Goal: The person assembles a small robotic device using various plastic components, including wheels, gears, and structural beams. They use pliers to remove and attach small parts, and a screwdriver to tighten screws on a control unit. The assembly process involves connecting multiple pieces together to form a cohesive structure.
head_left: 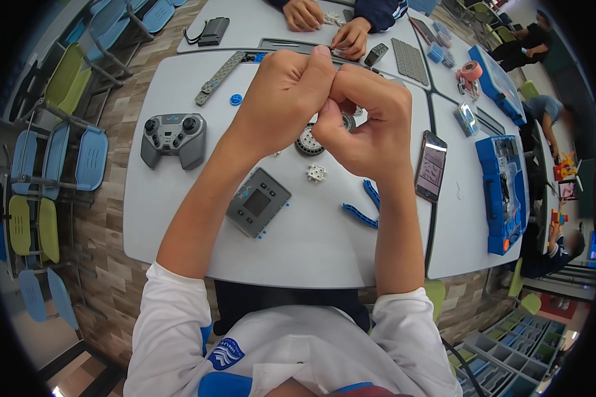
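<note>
My left hand (286,96) and my right hand (372,119) meet above the middle of the table, both closed with fingertips pinched together. Whatever they grip is hidden behind the fingers. A wheel with a grey hub (309,142) shows partly below them, and a white connector block (316,173) lies nearer me. Left of my left hand are a grey perforated beam (218,79) and a small blue pulley wheel (236,100). A grey control box with a screen (258,202) rests beside my left forearm. Blue curved pieces (360,216) lie by my right forearm.
A grey game controller (173,141) lies at the left, a phone (430,165) at the right. Blue cases (500,195) stand farther right. Across the table, another person's hands (351,38) work near a grey perforated plate (410,61). Folding chairs (91,159) line the left.
</note>
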Demonstrator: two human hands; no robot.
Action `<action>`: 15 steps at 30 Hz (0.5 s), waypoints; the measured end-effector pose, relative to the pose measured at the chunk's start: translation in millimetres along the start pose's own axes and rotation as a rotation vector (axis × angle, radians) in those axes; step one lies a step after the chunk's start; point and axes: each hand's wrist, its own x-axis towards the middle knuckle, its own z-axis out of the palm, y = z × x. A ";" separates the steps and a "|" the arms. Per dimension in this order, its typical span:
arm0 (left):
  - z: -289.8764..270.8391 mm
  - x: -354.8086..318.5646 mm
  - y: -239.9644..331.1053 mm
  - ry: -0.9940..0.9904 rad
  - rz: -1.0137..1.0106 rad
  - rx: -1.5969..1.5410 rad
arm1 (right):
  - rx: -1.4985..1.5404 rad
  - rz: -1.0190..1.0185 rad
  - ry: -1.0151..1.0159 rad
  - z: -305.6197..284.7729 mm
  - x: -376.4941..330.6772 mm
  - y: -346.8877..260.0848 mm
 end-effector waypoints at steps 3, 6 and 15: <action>-2.3 0.1 -0.5 -0.036 -0.004 -0.007 | 0.021 0.019 0.056 5.5 -3.2 2.8; -4.8 -0.1 3.8 -0.034 0.047 0.067 | 0.070 0.096 0.110 7.1 -4.1 7.1; 1.3 5.3 0.2 -0.039 0.287 0.240 | -0.119 0.019 0.166 -3.7 0.3 15.3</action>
